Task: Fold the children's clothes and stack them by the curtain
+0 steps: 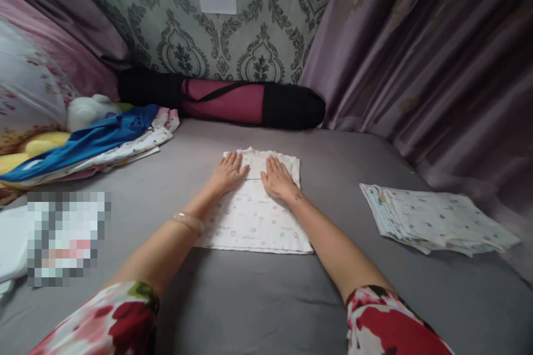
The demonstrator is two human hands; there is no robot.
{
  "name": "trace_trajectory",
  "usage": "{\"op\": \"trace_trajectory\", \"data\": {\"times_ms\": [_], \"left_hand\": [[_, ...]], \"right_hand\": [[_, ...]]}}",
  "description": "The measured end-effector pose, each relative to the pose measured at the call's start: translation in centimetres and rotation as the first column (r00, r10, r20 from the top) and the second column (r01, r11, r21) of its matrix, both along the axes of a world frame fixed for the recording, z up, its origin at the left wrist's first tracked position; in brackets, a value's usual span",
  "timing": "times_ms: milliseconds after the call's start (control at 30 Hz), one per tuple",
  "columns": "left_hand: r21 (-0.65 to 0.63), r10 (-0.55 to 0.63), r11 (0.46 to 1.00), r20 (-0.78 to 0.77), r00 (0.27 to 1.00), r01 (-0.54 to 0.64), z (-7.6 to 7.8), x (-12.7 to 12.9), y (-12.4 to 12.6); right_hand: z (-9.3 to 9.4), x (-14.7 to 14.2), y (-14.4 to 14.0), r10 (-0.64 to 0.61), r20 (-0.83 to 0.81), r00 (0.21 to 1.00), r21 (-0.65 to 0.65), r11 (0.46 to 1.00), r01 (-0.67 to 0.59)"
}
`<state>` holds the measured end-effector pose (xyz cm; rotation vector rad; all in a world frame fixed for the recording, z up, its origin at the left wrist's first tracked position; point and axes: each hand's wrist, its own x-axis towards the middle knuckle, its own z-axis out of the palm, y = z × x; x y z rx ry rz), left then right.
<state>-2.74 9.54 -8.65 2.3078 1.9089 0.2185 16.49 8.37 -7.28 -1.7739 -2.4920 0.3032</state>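
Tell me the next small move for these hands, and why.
Probably a light outward smoothing of the printed white cloth at its far end: the left hand and right hand lie flat there, fingers spread a little, and the far edge looks uneven, while the near edge runs fairly straight.

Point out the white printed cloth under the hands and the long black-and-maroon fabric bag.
White printed cloth (255, 213): head view, on its flat central part.
Long black-and-maroon fabric bag (227, 107): head view, on its maroon middle section.
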Motion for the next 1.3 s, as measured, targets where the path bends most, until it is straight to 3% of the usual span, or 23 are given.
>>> {"op": "trace_trajectory", "data": {"times_ms": [233,400,533,600,667,733,800,1067,1300], "left_hand": [[-0.056,-0.014,0.998,0.029,0.999,0.015,-0.1,-2.3,0.2],[-0.066,-0.017,0.998,0.030,0.999,0.019,-0.2,-2.5,0.3],[-0.124,-0.026,0.992,-0.002,1.000,0.026,0.4,-2.5,0.4],[-0.112,-0.056,0.992,-0.027,0.998,0.053,0.9,-2.3,0.4],[-0.012,-0.138,0.990,-0.037,0.990,0.138,1.5,-1.6,0.4],[0.090,-0.256,0.962,-0.037,0.966,0.258,1.8,-0.8,0.4],[0.108,-0.336,0.935,-0.039,0.941,0.338,1.7,0.0,0.8],[-0.012,-0.291,0.957,0.017,0.957,0.291,-0.3,-0.5,3.1],[-0.033,-0.311,0.950,-0.071,0.948,0.310,1.2,0.1,2.2]], "right_hand": [[0.2,2.9,-0.3,-0.068,0.044,0.997,0.006,0.998,0.068],[-0.4,5.0,-0.4,-0.104,0.024,0.994,0.051,0.993,0.103],[-0.2,6.1,-0.1,-0.102,-0.009,0.995,-0.016,0.995,0.101],[0.4,6.2,0.2,-0.100,-0.023,0.995,-0.051,0.994,0.098],[1.1,5.8,0.5,-0.074,-0.035,0.997,-0.021,0.997,0.073],[1.6,5.2,0.9,-0.005,-0.039,0.999,0.036,0.999,0.006],[1.6,4.6,1.5,0.077,-0.033,0.996,0.061,0.995,-0.075],[-0.7,4.7,3.6,0.183,-0.026,0.983,0.043,0.982,-0.182],[0.3,4.5,3.4,0.175,-0.026,0.984,-0.020,0.984,-0.176]]}}
